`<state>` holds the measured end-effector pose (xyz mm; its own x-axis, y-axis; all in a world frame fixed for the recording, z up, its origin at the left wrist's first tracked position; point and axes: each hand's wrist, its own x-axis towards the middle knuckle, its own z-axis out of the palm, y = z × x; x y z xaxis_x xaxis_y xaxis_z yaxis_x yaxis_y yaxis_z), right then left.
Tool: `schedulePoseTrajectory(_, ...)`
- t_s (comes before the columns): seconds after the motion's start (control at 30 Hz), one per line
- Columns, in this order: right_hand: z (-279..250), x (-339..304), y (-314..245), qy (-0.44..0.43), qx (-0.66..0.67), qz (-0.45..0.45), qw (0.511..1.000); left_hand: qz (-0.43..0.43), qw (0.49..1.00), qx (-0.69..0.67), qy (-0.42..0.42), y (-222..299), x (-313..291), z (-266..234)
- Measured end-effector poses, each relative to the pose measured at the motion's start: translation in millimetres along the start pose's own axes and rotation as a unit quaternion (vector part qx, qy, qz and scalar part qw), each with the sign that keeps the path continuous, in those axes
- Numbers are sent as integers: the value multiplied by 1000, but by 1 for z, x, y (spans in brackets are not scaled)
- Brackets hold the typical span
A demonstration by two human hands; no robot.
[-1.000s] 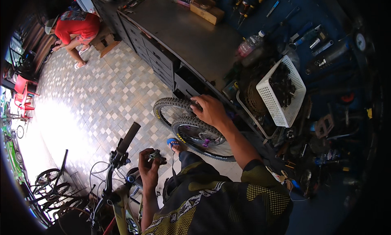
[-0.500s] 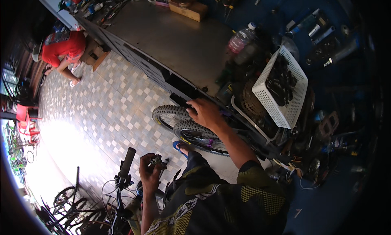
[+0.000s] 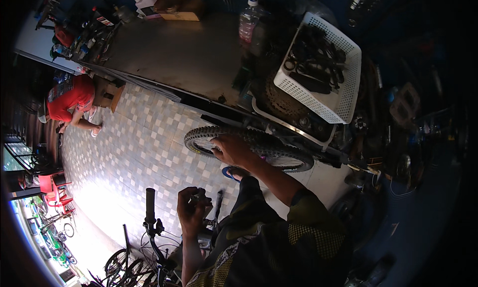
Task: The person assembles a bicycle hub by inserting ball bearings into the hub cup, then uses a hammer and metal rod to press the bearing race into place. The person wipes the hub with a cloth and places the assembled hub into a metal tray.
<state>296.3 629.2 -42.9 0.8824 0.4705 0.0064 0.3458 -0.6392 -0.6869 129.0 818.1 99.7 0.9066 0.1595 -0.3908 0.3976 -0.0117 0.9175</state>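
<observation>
My left hand (image 3: 189,211) is raised beside a bicycle handlebar, its fingers closed round a small dark and silvery metal part (image 3: 200,195). The fingers cover much of that part, and its exact kind cannot be made out. My right hand (image 3: 233,150) hovers over a knobbly bicycle tyre (image 3: 196,135), its fingers loosely bent with a gap between them and nothing visible in them. From this view I cannot tell whether it touches the tyre. The wheels stand against the front of the metal workbench (image 3: 164,53).
A white perforated basket (image 3: 348,95) of dark tools and parts sits on the bench, near a bottle of pink liquid (image 3: 247,23). The handlebar grip (image 3: 150,205) rises at lower left. A person in red (image 3: 72,98) crouches across the tiled floor (image 3: 144,127).
My right hand has come away from the bench's drawer edge to above the tyre. My left hand still holds the metal part. The whole view has turned and shifted.
</observation>
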Motion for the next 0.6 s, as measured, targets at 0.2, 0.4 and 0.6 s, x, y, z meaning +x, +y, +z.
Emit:
schedulePoseTrajectory(0.2,-4,-59,-2,-37,7,-10,999,-16,1000,8,-1,5,-34,29)
schedulePoseTrajectory(0.4,-25,-126,5,16,0,-44,999,50,998,47,10,-12,-87,61)
schedulePoseTrajectory(0.6,-81,-221,15,65,3,-80,995,100,992,-28,75,-73,-166,112)
